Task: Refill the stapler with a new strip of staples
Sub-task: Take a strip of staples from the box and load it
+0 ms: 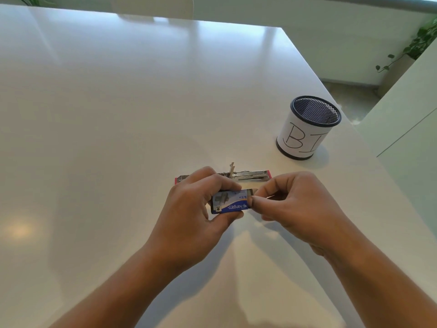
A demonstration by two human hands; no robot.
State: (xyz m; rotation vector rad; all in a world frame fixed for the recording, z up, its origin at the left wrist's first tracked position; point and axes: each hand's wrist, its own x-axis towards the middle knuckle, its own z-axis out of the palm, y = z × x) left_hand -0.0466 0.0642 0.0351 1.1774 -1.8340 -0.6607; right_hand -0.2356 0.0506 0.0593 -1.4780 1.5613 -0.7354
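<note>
The stapler [246, 175] lies opened out flat on the white table [118, 114], its long axis running left to right, just beyond both hands and partly hidden behind the left hand's knuckles. Its metal channel faces up and a small metal part stands upright near its middle. The staple box [229, 201] is held nearer the person, its long axis also left to right, roughly parallel to the stapler.

The left hand [196, 209] has its grip closed around the box, thumb under the near edge and fingers over the far edge. The right hand [298, 207] meets the box's right end, thumb and forefinger pinched on the inner tray or a strip there; which of the two I cannot tell. The likely step is drawing a strip out rightward, then carrying it a short way forward to the channel. The right hand is nearer the stapler's open right end.
</note>
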